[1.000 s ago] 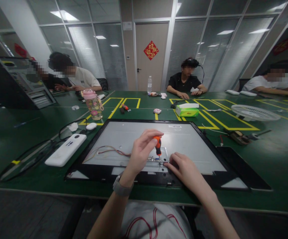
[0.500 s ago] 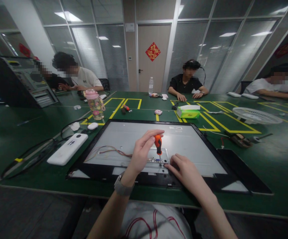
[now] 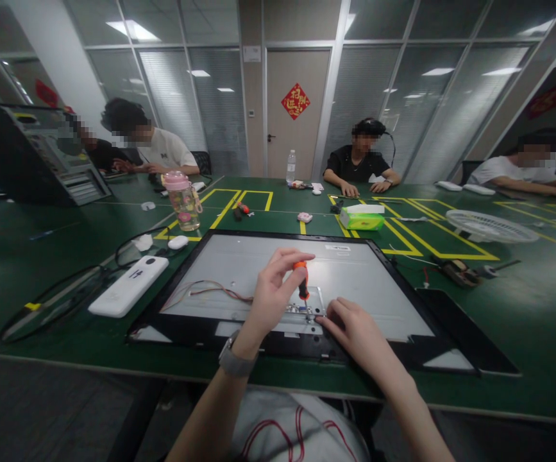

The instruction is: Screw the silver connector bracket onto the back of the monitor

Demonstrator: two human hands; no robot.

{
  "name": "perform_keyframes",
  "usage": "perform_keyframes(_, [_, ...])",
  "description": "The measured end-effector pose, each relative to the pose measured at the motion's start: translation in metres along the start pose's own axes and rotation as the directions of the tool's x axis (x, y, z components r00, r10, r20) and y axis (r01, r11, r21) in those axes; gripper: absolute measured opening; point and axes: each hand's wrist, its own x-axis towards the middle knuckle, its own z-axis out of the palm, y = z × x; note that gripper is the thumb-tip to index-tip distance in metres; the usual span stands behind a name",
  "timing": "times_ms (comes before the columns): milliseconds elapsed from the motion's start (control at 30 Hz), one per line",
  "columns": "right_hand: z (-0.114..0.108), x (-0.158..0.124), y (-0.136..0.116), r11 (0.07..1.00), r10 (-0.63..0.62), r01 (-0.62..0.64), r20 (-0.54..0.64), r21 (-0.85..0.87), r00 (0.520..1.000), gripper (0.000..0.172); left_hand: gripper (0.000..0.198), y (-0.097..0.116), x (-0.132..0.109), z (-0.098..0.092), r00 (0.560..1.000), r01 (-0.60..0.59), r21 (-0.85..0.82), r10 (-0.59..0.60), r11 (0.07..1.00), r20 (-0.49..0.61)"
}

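An orange and black screwdriver (image 3: 303, 289) stands nearly upright, its handle held between the thumb and fingers of my left hand (image 3: 278, 285). Its shaft points down at a small circuit board (image 3: 299, 310) along the near side of the open display panel (image 3: 220, 256). My right hand (image 3: 354, 324) rests on the panel's black frame, fingers curled. Its fingertips press together close to the screwdriver's tip, on a small part I cannot make out. A bundle of thin coloured wires (image 3: 220, 287) runs over the panel's grey back, left of my left hand.
Left of the panel lie a white power bank (image 3: 129, 287) and black cables (image 3: 51, 314); a pink-lidded bottle (image 3: 181, 202) stands behind. A black slab (image 3: 467, 330) lies right of the panel. Farther back are a green tissue pack (image 3: 362, 218), a white fan guard (image 3: 492, 226) and several seated people.
My left thumb has shifted across the screwdriver handle, which leans slightly differently. My right hand stays nearly in place, and the whole view has shifted slightly.
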Motion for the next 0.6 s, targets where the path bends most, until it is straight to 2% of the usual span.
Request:
perform_keyframes(100, [0.0016,-0.0001,0.0016,1.000,-0.011,0.011,-0.022,0.010,1.000,0.023,0.031,-0.0005,-0.0014,0.0000,0.993,0.089,-0.118,-0.078,0.989,0.094])
perform_keyframes(167, [0.0016,0.0001,0.0017,1.000,-0.014,0.014,-0.023,0.010,1.000,0.023,0.031,-0.0012,-0.0021,0.0004,0.988,0.110,-0.127,-0.095,0.986,0.118])
perform_keyframes(300, [-0.0004,0.0008,-0.0005,1.000,-0.003,0.003,0.005,0.004,1.000,0.021,0.017,-0.0014,-0.0010,0.0025,1.000,-0.005,0.046,0.004,0.999,0.025])
perform_keyframes(400, [-0.0009,0.0010,-0.0013,1.000,0.008,-0.008,0.017,0.000,1.000,0.021,0.021,-0.0008,-0.0005,0.0039,0.999,-0.034,0.154,0.039,0.987,-0.027])
perform_keyframes(533, [0.0019,0.0007,0.0009,1.000,0.010,-0.010,0.017,0.014,1.000,0.021,0.033,-0.0005,-0.0030,0.0053,1.000,-0.029,0.160,0.026,0.987,0.017])
perform_keyframes(600, [0.0035,0.0007,0.0024,1.000,-0.001,0.001,0.001,0.023,1.000,0.021,0.031,-0.0010,-0.0044,0.0064,0.997,-0.080,0.228,0.072,0.970,0.042])
